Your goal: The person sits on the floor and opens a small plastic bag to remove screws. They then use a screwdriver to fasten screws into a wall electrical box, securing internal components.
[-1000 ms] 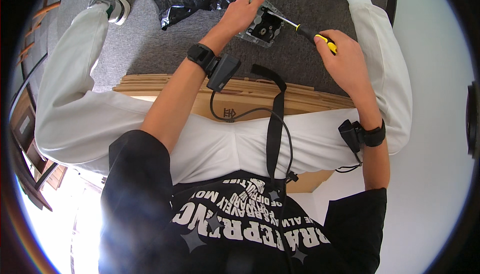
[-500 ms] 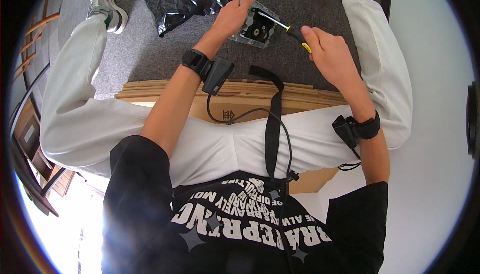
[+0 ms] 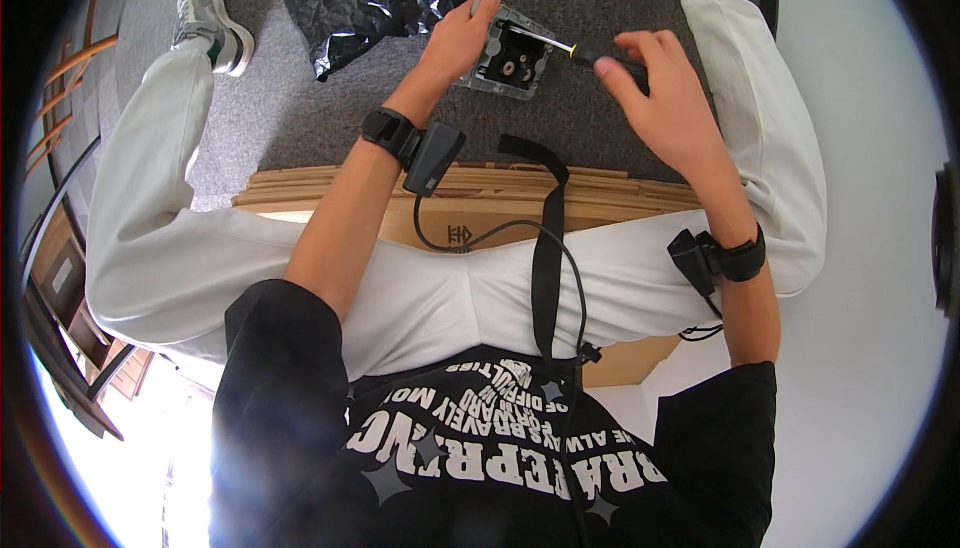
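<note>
My left hand (image 3: 458,46) is closed on the upper left edge of a grey metal housing (image 3: 512,76), a boxy piece with a black interior and small round parts in it. The housing is tilted, its open face turned up toward me. My right hand (image 3: 672,103) has a screwdriver (image 3: 586,56) with a dark handle, a yellow collar and a bright shaft. Thumb and fingers sit loosely around the handle, some of them lifted. The shaft points left across the housing's upper part; its tip lies inside the housing, and what it touches is too small to tell.
A crumpled black plastic bag (image 3: 375,13) lies on the grey carpet (image 3: 330,118) beyond my left hand. Flattened cardboard (image 3: 300,188) is beneath my legs. A black strap (image 3: 545,268) and a thin cable hang in front of me. A white wall (image 3: 870,248) rises at the right.
The fingers of my right hand have loosened and spread around the screwdriver's handle, where they were wrapped close. The housing and my left hand have shifted very slightly.
</note>
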A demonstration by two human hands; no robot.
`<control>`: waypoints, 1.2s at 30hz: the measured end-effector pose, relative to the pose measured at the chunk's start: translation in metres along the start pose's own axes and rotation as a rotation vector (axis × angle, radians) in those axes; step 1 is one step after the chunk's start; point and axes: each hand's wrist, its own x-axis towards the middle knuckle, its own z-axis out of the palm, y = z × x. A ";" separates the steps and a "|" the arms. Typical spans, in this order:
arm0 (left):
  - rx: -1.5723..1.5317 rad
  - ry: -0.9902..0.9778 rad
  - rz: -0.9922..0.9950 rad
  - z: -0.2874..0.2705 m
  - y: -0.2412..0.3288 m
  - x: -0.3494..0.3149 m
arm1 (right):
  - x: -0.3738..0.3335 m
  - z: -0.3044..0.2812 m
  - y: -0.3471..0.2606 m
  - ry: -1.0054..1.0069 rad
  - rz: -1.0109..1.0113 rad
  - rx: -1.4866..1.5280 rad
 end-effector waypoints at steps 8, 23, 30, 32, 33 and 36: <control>0.031 0.012 0.028 0.002 0.005 -0.004 | 0.000 0.002 0.013 -0.133 -0.044 -0.153; -0.027 -0.038 0.016 -0.003 0.002 0.002 | -0.001 0.006 0.013 -0.268 0.129 -0.030; -0.097 -0.011 -0.050 -0.005 0.008 -0.005 | -0.006 0.015 0.011 -0.166 -0.001 0.008; -0.121 -0.070 -0.095 -0.009 0.014 -0.004 | -0.005 0.016 0.006 -0.155 0.061 0.068; -0.122 -0.128 -0.107 -0.011 0.017 -0.003 | -0.004 0.016 0.004 -0.183 0.115 0.100; -0.082 -0.204 -0.101 -0.015 0.025 -0.003 | 0.001 0.013 0.005 -0.382 0.294 0.074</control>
